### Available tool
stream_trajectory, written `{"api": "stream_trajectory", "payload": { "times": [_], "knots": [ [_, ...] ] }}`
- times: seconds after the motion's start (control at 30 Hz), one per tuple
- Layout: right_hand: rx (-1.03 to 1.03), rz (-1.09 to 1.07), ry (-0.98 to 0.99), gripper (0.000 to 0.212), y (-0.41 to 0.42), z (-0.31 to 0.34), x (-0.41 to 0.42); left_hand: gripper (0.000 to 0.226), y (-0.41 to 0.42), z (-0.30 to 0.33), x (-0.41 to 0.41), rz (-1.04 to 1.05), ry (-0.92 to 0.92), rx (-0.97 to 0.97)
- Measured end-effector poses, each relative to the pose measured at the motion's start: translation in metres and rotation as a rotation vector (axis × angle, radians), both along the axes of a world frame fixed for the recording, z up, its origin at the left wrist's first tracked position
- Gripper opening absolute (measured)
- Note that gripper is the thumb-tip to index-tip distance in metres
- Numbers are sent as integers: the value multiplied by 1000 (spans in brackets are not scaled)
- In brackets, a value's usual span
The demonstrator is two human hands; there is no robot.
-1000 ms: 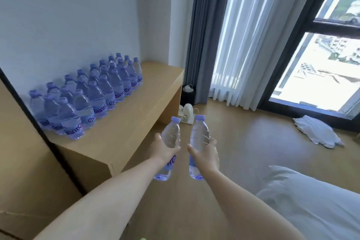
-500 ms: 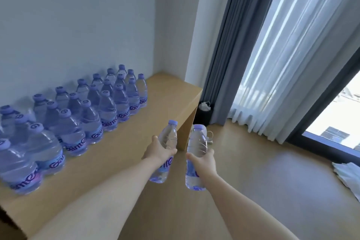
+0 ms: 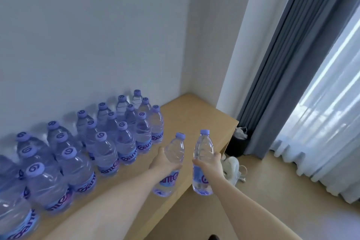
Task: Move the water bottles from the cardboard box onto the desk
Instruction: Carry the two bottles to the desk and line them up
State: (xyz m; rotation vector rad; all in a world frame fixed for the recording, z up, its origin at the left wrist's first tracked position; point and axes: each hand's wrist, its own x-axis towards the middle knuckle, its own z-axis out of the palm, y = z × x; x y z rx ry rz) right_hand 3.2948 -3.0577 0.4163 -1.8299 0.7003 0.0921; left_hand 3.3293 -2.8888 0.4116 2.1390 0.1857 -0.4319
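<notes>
Two bare forearms enter from the lower edge of the frame, each hand carrying one bottle at lower centre. Left hand (image 3: 164,161): fingers and thumb wrapped round the waist of the left bottle (image 3: 171,163), which is held above the front part of the desk (image 3: 194,121); long axis near upright, cap tilted up and slightly right, base toward the lower edge, label partly readable below the hand. Right hand (image 3: 211,164): clasped round the middle of the right bottle (image 3: 202,161), which hangs just past the desk's front edge, over the floor (image 3: 272,191); long axis upright, purple cap topmost. The two held bottles are close side by side but apart. Rows (image 3: 93,148) of like bottles, clear with purple caps and labels, stand upright on the desk from the lower left of the frame back toward the centre, packed close along the wall (image 3: 97,35); the nearest are large and blurred at the lower left corner. The right end of the desktop, centre frame, is bare wood. Beyond the desk's end, centre right: a small dark bin (image 3: 236,145) with something pale on top, and a white object (image 3: 231,167) with a cord on the floor. Far right: a grey curtain (image 3: 282,64) and white sheer drapes (image 3: 327,119) hanging to the floor.
</notes>
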Motion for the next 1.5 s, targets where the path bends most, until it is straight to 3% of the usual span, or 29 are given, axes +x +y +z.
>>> {"api": "stream_trajectory", "payload": {
  "times": [0.37, 0.5, 0.6, 0.67, 0.8, 1.0, 1.13, 1.27, 1.4, 1.5],
  "knots": [
    [-38, 334, 108, 54, -59, -13, 197, 74, -79, -4, 136, 306, -3, -158],
    [-78, 387, 119, 34, -56, -6, 248, 65, -86, 2, 171, 425, 4, -216],
    [-103, 509, 137, 52, -51, -7, 278, 48, -87, 4, 195, 435, 16, -166],
    [-121, 533, 144, 65, -52, -9, 298, 56, -86, -2, 214, 474, 23, -153],
    [-148, 616, 124, 65, -52, -15, 331, 62, -77, -13, 247, 566, 9, -159],
    [-86, 710, 26, 81, -39, -26, 371, 47, -56, -12, 283, 650, 28, -28],
    [-47, 723, -78, 66, -19, -24, 386, 46, -44, -11, 300, 710, -2, 33],
    [41, 763, -119, 34, 8, -16, 411, 49, -32, -15, 312, 753, -68, 61],
    [32, 796, -100, 63, 24, -18, 424, 43, -31, -15, 319, 805, -108, 90],
    [14, 921, -96, 50, 26, -17, 433, 28, -32, -13, 322, 887, -132, 38]
  ]
}}
